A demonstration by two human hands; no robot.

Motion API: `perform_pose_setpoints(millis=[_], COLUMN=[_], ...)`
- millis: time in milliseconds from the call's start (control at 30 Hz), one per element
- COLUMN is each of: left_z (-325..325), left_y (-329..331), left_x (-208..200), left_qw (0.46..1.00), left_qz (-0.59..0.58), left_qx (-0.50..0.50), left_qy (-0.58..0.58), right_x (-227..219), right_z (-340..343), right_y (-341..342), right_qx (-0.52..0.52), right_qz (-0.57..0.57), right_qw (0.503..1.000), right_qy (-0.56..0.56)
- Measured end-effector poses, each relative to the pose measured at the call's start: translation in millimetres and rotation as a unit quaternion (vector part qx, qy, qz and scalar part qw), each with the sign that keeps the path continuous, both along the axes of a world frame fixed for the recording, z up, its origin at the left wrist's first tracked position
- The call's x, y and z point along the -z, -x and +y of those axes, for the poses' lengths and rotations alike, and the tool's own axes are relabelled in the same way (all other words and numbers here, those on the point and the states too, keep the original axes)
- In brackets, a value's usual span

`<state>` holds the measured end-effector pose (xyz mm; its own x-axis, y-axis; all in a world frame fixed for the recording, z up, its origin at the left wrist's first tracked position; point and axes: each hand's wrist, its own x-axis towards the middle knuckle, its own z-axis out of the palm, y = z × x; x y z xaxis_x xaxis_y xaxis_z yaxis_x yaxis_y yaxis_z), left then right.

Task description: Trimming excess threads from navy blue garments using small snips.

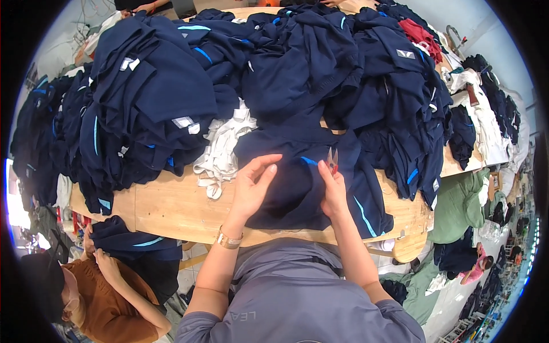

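Note:
A navy garment (291, 200) with light-blue trim lies spread on the wooden table in front of me, reaching its near edge. My left hand (253, 186) hovers over the garment's left part, thumb and fingers apart with nothing between them. At the garment's right side, my right hand (333, 191) is closed round a small pair of thread snips (333, 160) with red handles, its metal blades pointing away from me. A bright blue patch (309, 161) shows on the cloth between the hands. Beyond my left hand lies a tangled heap of white fabric strips (223, 146).
Large piles of navy garments (151, 86) rise along the far side of the table (166, 200), left and right. A red cloth (420, 37) sits at the far right. Near my left, a person in a brown top (111, 297) handles a navy garment. Green fabric (460, 208) hangs at right.

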<state>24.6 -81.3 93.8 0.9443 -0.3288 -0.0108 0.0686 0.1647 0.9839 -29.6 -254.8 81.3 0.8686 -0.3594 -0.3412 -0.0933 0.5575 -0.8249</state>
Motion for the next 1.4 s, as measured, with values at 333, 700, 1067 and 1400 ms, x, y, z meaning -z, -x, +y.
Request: perform_pose_setpoints(millis=[333,700,1067,1400], left_z=[-47,-54,23,-38], left_y=[-18,-31,19,24], left_x=[34,31,22,37], left_qw=[0.937,0.983,0.928,0.952], left_qz=[-0.238,-0.035,-0.069,0.28], left_qx=[0.057,0.127,0.014,0.08], left_qy=[-0.25,-0.125,-0.365,0.1], right_x=[35,30,31,-11], right_z=[-33,-18,-59,-11], right_y=[13,11,20,16], right_qx=[0.004,0.074,-0.037,-0.153], right_qz=[0.024,0.035,0.063,-0.077], right_qw=[0.995,0.878,0.997,0.983], right_qy=[-0.092,0.472,0.036,0.074])
